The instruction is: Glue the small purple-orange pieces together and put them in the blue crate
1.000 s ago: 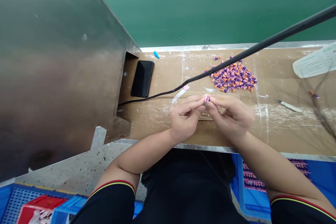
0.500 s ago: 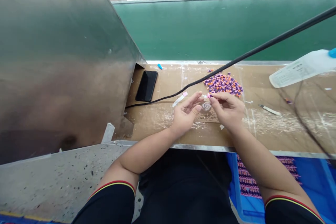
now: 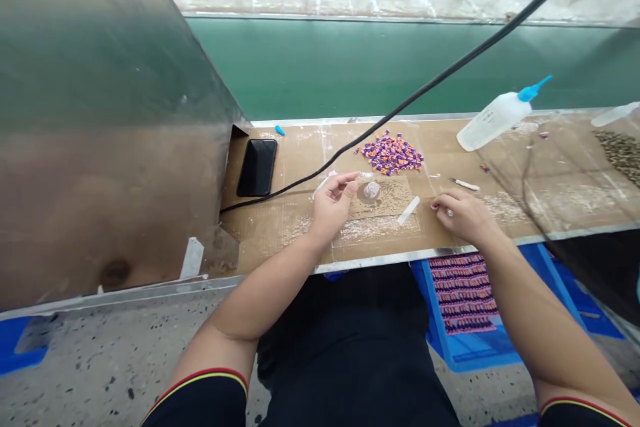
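Two hands now well apart, left hand (image 3: 331,209) half-curled, contents unclear, right hand (image 3: 463,215) pinching a small pink piece (image 3: 434,207)

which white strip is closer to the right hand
The white strip at the cardboard piece's right edge, between the left hand and right hand; the other strip lies close beside the left hand.

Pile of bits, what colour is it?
The pile is mostly purple and orange; head view shows it best.

even, fairly bright light covers my bench (image 3: 280,227), leaving a dull sheen on the metal panel (image 3: 115,147). dark strands (image 3: 537,230) blur at my right, and fine detail softens around my right hand (image 3: 463,215).
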Action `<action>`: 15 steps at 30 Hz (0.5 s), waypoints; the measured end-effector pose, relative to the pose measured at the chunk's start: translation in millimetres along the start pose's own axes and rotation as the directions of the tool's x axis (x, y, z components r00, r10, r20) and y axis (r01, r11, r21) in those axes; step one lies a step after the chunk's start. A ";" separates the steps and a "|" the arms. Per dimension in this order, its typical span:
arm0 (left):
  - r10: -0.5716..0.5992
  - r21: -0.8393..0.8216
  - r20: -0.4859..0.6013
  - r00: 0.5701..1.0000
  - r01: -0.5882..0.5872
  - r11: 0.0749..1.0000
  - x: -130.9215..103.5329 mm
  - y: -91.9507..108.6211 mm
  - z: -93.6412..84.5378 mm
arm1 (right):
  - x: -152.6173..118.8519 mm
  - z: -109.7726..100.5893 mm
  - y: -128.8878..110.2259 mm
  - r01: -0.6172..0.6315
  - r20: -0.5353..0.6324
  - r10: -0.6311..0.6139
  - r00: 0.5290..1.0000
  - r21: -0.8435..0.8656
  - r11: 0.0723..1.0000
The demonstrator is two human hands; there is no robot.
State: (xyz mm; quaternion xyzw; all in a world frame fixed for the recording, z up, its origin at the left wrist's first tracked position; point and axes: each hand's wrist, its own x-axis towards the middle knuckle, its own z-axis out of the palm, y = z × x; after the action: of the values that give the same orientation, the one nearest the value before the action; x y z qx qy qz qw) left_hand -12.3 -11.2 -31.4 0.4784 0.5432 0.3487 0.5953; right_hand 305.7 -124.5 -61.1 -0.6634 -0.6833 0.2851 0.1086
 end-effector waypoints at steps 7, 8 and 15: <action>0.190 0.192 0.056 0.980 -0.198 0.961 3.1 0.7 -3.0 | -16.8 17.6 -7.5 -0.165 -0.235 0.216 0.948 0.222 0.961; 0.202 0.198 0.065 0.977 -0.211 0.957 3.1 1.4 -3.2 | -18.3 20.6 -10.7 -0.187 -0.260 0.259 0.930 0.271 0.944; 0.151 0.193 0.129 0.980 -0.174 0.966 1.5 1.5 -4.2 | -17.2 31.6 -19.5 -0.264 -0.304 0.443 0.844 0.483 0.835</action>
State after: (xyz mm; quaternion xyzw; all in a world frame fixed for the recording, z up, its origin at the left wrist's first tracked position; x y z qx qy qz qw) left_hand -16.1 -8.5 -30.2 0.5988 0.5004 0.3114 0.5423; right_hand 274.2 -148.2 -72.5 -0.7848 -0.4297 0.2984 0.3322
